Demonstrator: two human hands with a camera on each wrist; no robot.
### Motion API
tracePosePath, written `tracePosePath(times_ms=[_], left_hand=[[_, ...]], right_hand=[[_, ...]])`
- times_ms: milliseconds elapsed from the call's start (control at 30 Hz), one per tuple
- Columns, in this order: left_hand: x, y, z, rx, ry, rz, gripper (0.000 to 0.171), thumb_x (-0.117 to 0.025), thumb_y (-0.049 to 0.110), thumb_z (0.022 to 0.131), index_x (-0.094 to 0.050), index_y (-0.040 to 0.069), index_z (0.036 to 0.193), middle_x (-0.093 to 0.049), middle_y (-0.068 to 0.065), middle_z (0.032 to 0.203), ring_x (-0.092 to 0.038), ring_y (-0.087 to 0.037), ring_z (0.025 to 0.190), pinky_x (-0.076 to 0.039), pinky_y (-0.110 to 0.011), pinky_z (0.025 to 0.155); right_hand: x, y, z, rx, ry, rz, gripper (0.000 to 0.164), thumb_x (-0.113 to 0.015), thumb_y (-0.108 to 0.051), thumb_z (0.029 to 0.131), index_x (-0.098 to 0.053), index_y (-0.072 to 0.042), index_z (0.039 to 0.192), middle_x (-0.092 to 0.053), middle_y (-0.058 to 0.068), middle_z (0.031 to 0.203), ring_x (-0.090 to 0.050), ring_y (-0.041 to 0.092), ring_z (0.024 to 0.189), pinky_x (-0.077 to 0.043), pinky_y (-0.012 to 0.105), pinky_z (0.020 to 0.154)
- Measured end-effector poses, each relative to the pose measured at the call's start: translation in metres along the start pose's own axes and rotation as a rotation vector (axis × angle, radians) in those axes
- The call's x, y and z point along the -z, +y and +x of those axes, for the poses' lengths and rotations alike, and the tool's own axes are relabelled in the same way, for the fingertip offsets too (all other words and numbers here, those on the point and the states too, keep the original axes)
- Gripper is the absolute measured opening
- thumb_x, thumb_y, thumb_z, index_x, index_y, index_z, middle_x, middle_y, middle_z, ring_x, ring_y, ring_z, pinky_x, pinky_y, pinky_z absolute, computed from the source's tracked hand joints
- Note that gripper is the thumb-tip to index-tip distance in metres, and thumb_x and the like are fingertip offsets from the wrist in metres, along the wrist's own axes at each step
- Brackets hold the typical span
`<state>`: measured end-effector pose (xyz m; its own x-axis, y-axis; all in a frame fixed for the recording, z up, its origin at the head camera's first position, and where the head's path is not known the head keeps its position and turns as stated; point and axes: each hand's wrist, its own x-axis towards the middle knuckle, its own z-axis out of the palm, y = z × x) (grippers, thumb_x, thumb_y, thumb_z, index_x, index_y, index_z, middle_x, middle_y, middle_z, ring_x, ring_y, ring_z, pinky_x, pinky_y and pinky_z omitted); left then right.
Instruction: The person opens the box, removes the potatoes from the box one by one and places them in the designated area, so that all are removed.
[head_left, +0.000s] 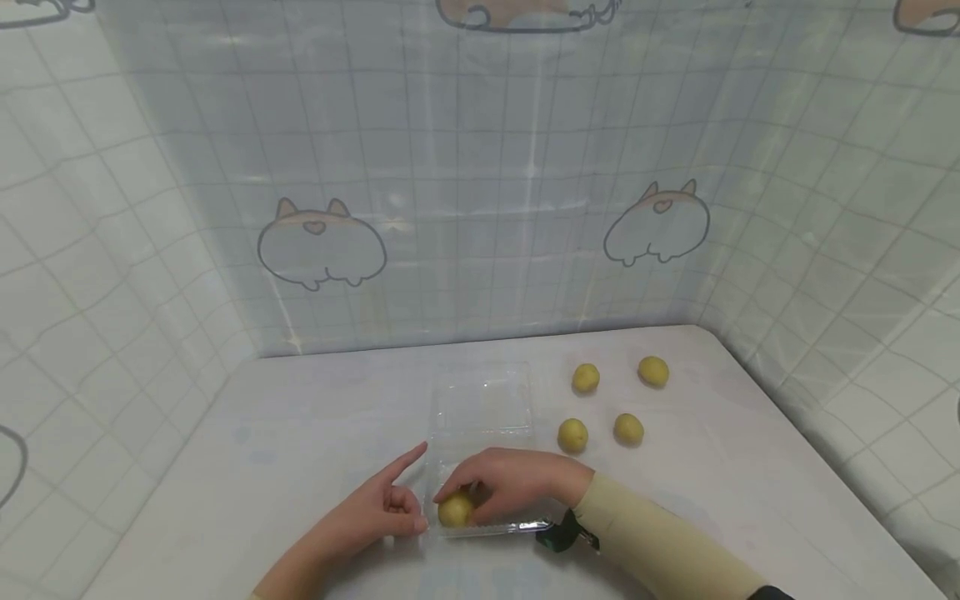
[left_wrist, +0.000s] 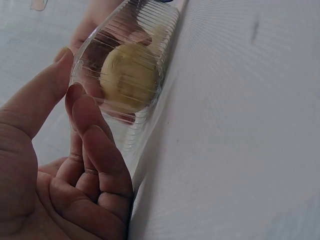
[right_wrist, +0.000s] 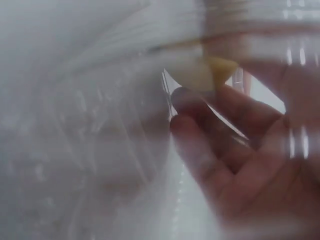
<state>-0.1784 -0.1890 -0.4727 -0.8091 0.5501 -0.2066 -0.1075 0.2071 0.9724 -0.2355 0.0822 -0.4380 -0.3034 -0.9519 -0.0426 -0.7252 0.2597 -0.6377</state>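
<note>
A clear plastic clamshell container (head_left: 483,400) lies unfolded on the table, its lid half to the back. My right hand (head_left: 510,482) reaches into the near half and grips a round yellow fruit (head_left: 455,509) at its front left corner. Through the container wall, the same fruit (left_wrist: 129,75) shows in the left wrist view. My left hand (head_left: 378,508) is at the container's left side, thumb and index finger spread against its edge, other fingers curled. The right wrist view, blurred by plastic, shows my right hand (right_wrist: 240,145) with the fruit (right_wrist: 200,75) at its fingertips.
To the container's right, several more yellow fruits lie loose, among them a near one (head_left: 573,436) and a far one (head_left: 654,372). A dark object (head_left: 558,533) sits under my right wrist. Patterned sheets (head_left: 480,208) enclose the white table (head_left: 322,417) at the back and sides.
</note>
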Motion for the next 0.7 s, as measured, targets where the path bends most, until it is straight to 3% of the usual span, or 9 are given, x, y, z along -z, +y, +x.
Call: tracePosePath(times_ms=[200, 400, 700], left_hand=[[-0.0007, -0.0001, 0.0005, 0.003, 0.006, 0.005, 0.097, -0.075, 0.013, 0.089, -0.009, 0.021, 0.16, -0.065, -0.009, 0.082, -0.056, -0.017, 0.074, -0.048, -0.03, 0.071], [-0.0004, -0.0019, 0.0007, 0.004, 0.005, 0.004, 0.097, -0.075, 0.013, 0.088, -0.01, 0.021, 0.16, -0.065, -0.008, 0.082, -0.056, -0.016, 0.073, -0.048, -0.03, 0.07], [-0.0004, -0.0002, -0.0002, -0.008, 0.001, 0.0, 0.098, -0.075, 0.012, 0.088, -0.01, 0.022, 0.16, -0.065, -0.008, 0.082, -0.055, -0.015, 0.072, -0.047, -0.029, 0.07]], right_hand=[[-0.0023, 0.0004, -0.0005, -0.027, 0.057, 0.019, 0.048, -0.077, -0.011, 0.086, -0.065, -0.021, 0.131, -0.061, -0.02, 0.122, -0.055, -0.006, 0.104, -0.047, 0.017, 0.086], [-0.0029, 0.0051, -0.0014, 0.003, 0.107, 0.033, 0.048, -0.079, -0.012, 0.085, -0.064, -0.02, 0.131, -0.062, -0.018, 0.12, -0.056, -0.005, 0.103, -0.047, 0.016, 0.085], [0.0035, 0.0002, -0.006, 0.042, 0.201, 0.145, 0.048, -0.08, -0.007, 0.083, -0.064, -0.018, 0.127, -0.062, -0.015, 0.12, -0.059, -0.001, 0.106, -0.048, 0.022, 0.088]])
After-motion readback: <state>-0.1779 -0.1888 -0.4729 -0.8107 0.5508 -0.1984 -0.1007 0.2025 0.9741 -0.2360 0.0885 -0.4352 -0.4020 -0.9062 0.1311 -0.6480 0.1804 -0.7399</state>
